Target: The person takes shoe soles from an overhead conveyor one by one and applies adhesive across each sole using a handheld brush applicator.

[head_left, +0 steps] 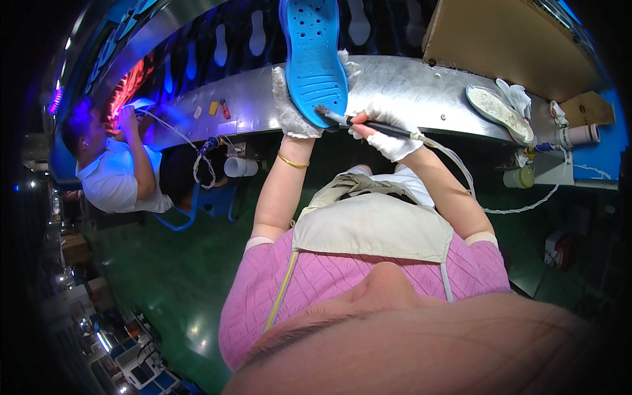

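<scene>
My left hand, in a white glove, holds a blue shoe sole from beneath. Gloved fingers show along both of its sides. Several small holes pierce the far part of the sole, and ridges cross its near part. In my right hand, gloved with some fingertips bare, is a brush with a black handle. Its bristles touch the sole near the heel end. A pale hose runs from the back of the handle past my right forearm.
Beyond the metal ledge, several soles lie on a dark surface. A cardboard box, a white sole and another hose-fed tool are at the right. At the left, a seated person works beside a white cup.
</scene>
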{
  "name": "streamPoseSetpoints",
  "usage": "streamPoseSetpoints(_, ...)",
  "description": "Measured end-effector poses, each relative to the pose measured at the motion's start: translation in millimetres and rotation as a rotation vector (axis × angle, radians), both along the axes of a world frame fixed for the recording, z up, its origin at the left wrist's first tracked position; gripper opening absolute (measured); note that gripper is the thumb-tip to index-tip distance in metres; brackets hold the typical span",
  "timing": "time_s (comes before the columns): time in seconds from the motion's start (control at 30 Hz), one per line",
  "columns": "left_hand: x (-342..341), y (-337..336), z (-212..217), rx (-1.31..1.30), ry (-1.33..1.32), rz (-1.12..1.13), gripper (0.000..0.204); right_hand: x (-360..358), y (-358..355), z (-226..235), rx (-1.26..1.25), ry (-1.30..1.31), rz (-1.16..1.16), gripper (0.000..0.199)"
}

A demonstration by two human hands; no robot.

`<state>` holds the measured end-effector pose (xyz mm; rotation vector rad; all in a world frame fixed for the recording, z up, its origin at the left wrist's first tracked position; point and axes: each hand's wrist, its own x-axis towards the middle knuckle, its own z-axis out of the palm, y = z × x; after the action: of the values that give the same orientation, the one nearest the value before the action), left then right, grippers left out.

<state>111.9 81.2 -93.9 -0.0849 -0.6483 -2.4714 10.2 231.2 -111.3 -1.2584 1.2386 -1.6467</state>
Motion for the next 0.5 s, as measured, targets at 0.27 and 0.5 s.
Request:
streamPoseSetpoints(0.27, 1, -17, 9, 0.007, 0.008, -0.146, 0.088, -6, 12, 9, 0.372, -0.444, 0.183, 0.014)
streamPoseSetpoints(0.5, 4, -28, 11, 0.021, -0.281, -0.107, 0.056, -16, -16, 22, -0.363, 0.462, -0.08, 0.023)
